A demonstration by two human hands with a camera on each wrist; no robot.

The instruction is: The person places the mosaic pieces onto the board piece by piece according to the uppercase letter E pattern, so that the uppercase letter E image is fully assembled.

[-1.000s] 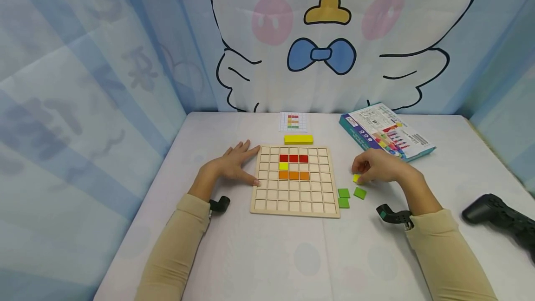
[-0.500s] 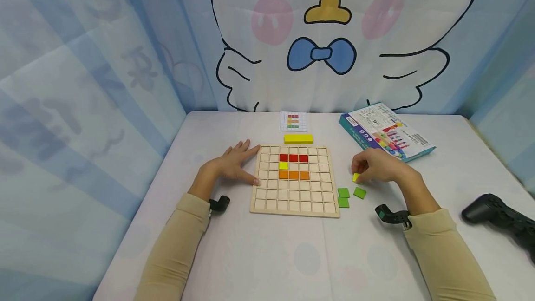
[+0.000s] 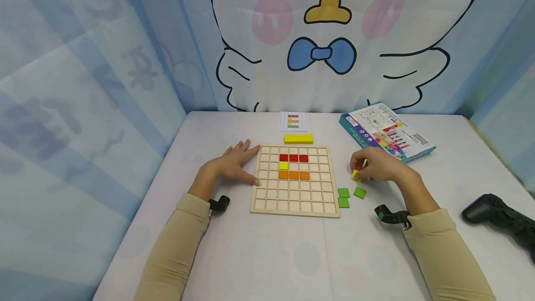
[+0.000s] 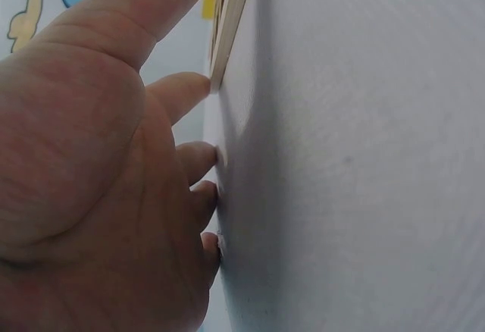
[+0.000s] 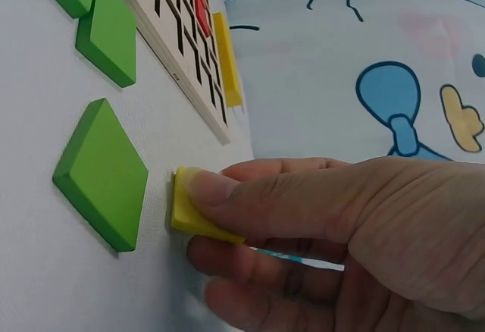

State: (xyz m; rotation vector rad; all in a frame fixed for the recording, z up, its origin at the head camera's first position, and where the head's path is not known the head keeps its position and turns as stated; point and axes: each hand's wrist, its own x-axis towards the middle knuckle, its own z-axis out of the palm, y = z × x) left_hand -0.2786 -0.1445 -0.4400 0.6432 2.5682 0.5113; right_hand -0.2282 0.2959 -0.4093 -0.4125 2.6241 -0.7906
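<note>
Pinching a small yellow tile (image 5: pixel 189 220) between thumb and fingers, my right hand (image 3: pixel 378 165) is near the wooden grid board (image 3: pixel 292 214), at its three o'clock. My thumb covers part of the tile, and I can't tell whether its lower edge touches the desk (image 3: pixel 259 259).

My left hand (image 3: pixel 231 162) lies between nine and ten o'clock of the board, fingers spread wide, thumb and forefinger touching its left side. In the left wrist view my thumb runs out of the top, and the board is just a sliver.

Toward four o'clock, off the board's right edge, lie three green tiles (image 3: pixel 360 193); the right wrist view cuts one of them off.

In the grid I see three red tiles (image 3: pixel 294 158) in a row, one placed yellow square (image 3: pixel 283 166), then three orange tiles (image 3: pixel 294 175). Beyond twelve o'clock are a yellow bar (image 3: pixel 298 139) and a pattern card (image 3: pixel 285 127), its coloured squares tiny and hard to read. At two o'clock a flat box (image 3: pixel 388 129) sits askew, its print illegible to me. Past three o'clock, the frame edge crops a black game controller (image 3: pixel 497 215).
</note>
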